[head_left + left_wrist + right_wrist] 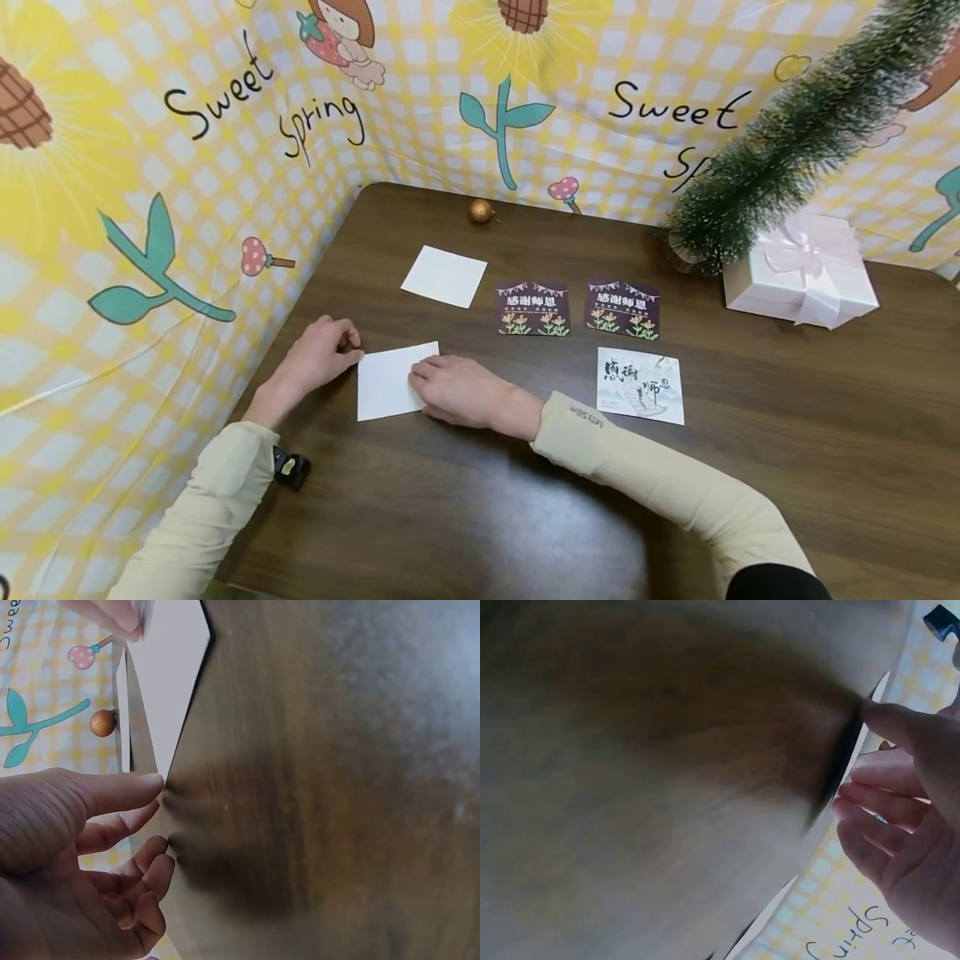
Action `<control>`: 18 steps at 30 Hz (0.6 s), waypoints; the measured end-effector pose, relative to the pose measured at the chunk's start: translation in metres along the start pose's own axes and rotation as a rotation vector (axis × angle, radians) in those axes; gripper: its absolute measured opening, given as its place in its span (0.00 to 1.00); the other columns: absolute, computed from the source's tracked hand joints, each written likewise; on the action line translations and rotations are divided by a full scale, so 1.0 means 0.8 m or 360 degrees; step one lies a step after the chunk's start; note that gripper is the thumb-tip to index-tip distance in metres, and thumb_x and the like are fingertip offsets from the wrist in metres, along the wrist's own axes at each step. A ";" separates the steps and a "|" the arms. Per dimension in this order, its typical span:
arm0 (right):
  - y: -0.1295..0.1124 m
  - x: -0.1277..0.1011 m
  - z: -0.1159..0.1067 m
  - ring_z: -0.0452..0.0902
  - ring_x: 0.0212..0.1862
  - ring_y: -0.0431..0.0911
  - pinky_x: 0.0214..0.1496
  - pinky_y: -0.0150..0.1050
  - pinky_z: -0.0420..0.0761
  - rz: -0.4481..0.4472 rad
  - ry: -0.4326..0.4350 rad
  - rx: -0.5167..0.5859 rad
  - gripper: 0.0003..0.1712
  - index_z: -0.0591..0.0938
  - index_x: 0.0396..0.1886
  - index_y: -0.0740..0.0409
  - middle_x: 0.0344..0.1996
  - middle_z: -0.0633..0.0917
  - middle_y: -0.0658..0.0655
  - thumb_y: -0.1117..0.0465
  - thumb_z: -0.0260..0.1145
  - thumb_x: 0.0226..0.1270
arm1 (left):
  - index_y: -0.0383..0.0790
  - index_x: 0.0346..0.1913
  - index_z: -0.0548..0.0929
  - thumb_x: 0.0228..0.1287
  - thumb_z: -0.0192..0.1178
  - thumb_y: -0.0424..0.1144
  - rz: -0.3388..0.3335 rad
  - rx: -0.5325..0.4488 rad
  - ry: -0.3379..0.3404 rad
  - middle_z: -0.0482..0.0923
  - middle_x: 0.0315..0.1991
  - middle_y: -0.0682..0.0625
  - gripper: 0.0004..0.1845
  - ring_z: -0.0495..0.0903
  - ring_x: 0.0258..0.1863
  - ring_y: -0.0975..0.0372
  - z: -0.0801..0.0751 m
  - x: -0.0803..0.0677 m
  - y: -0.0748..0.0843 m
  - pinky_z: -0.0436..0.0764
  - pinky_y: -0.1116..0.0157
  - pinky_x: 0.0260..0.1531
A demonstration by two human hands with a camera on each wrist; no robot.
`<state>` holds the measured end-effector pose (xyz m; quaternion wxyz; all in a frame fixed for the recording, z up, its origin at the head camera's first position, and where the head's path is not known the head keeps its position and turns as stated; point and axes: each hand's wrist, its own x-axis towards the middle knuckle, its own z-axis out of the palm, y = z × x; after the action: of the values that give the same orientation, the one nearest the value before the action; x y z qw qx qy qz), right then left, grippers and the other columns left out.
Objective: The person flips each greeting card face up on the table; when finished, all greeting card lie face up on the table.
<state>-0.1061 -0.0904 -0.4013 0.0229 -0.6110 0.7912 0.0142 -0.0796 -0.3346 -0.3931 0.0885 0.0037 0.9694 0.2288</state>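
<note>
White paper, a blank card [387,382], lies flat between our hands: our left hand [321,350] pinches its left edge with curled fingers, our right hand [459,390] presses flat-fingered (relaxed) on its right half.

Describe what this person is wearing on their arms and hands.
Both arms are in long cream-beige sleeves. The right sleeve has small dark lettering near the cuff and a black layer at the upper arm. A small black device sits at the left sleeve. The left hand and right hand are bare.
</note>
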 end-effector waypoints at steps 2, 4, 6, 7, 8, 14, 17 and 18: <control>0.000 -0.001 0.001 0.75 0.59 0.48 0.58 0.39 0.76 -0.0036 0.0017 -0.0093 0.19 0.77 0.58 0.60 0.53 0.80 0.55 0.56 0.57 0.73 | 0.30 0.38 0.79 0.62 0.61 0.30 0.0006 0.0008 -0.0011 0.72 0.35 0.39 0.05 0.69 0.37 0.49 0.000 0.000 0.002 0.71 0.54 0.36; 0.000 -0.003 0.003 0.76 0.57 0.47 0.56 0.38 0.77 -0.0084 0.0044 -0.0209 0.16 0.79 0.56 0.59 0.51 0.81 0.54 0.60 0.55 0.73 | 0.31 0.38 0.79 0.62 0.61 0.30 0.0013 0.0010 -0.0020 0.72 0.35 0.38 0.04 0.69 0.37 0.49 -0.001 0.000 0.004 0.71 0.53 0.36; 0.000 -0.005 0.005 0.76 0.56 0.47 0.54 0.37 0.78 -0.0133 0.0076 -0.0316 0.16 0.79 0.56 0.59 0.51 0.82 0.54 0.63 0.55 0.72 | 0.31 0.38 0.79 0.62 0.60 0.29 0.0017 0.0009 -0.0020 0.71 0.36 0.38 0.04 0.69 0.36 0.49 -0.001 0.000 0.006 0.71 0.53 0.36; 0.000 -0.006 0.005 0.77 0.55 0.47 0.53 0.36 0.79 -0.0155 0.0097 -0.0364 0.16 0.80 0.55 0.59 0.51 0.82 0.54 0.64 0.55 0.72 | 0.31 0.38 0.79 0.62 0.60 0.29 0.0018 0.0009 -0.0018 0.71 0.35 0.38 0.04 0.68 0.36 0.49 -0.002 -0.001 0.006 0.71 0.53 0.36; 0.001 -0.007 0.006 0.77 0.54 0.46 0.51 0.36 0.79 -0.0171 0.0119 -0.0401 0.16 0.80 0.55 0.59 0.50 0.82 0.54 0.64 0.55 0.72 | 0.31 0.37 0.79 0.62 0.60 0.29 0.0019 0.0008 -0.0017 0.71 0.35 0.38 0.03 0.68 0.36 0.49 -0.002 -0.001 0.007 0.71 0.53 0.36; 0.008 -0.013 0.009 0.79 0.52 0.44 0.47 0.35 0.81 -0.0235 0.0316 -0.0564 0.14 0.80 0.52 0.57 0.48 0.85 0.53 0.65 0.52 0.74 | 0.31 0.37 0.79 0.61 0.60 0.28 0.0068 -0.0002 0.0001 0.72 0.34 0.38 0.03 0.69 0.36 0.50 -0.002 0.000 0.008 0.70 0.55 0.36; 0.014 -0.016 0.007 0.80 0.54 0.44 0.51 0.35 0.80 -0.0255 0.0436 -0.0634 0.15 0.80 0.54 0.57 0.50 0.85 0.53 0.64 0.53 0.74 | 0.30 0.37 0.78 0.61 0.60 0.27 0.0139 -0.0034 0.0009 0.72 0.33 0.39 0.03 0.69 0.35 0.50 -0.001 0.001 0.006 0.69 0.56 0.36; 0.017 -0.017 0.006 0.81 0.54 0.44 0.53 0.35 0.79 -0.0259 0.0482 -0.0652 0.15 0.80 0.54 0.58 0.50 0.85 0.54 0.64 0.53 0.74 | 0.30 0.37 0.77 0.61 0.60 0.27 0.0182 -0.0047 0.0014 0.72 0.33 0.39 0.03 0.69 0.35 0.50 -0.001 0.002 0.005 0.69 0.56 0.37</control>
<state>-0.1158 -0.0738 -0.4052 -0.2189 -0.6597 0.7144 0.0804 -0.0814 -0.3313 -0.3913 0.0712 0.0567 0.9646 0.2476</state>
